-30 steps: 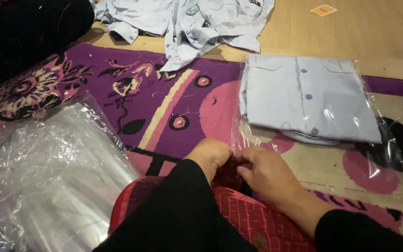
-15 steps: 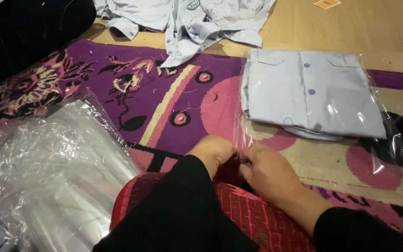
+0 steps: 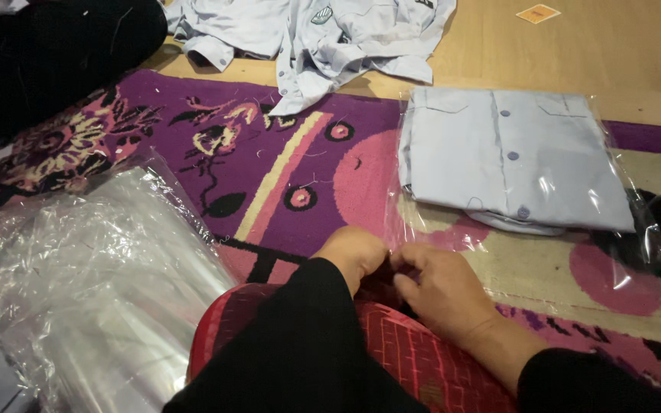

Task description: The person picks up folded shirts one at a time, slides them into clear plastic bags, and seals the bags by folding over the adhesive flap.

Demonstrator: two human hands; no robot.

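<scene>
Purple patterned rug [image 3: 193, 153] spread wide, and on it the clear plastic bag [image 3: 644, 260] holding a folded pale-blue shirt [image 3: 514, 157] lies ahead and right of the hands, long axis left to right, right hand [image 3: 441, 291] nearer, both it and left hand [image 3: 357, 252] pinching the bag's near-left corner.

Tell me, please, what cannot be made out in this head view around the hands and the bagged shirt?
- Left hand: fingertips hidden behind its knuckles and the right hand.
- What they pinch: hidden; probably the clear bag edge.
- Folded shirt: underside hidden.
- Loose shirts: cut by the top edge.
</scene>
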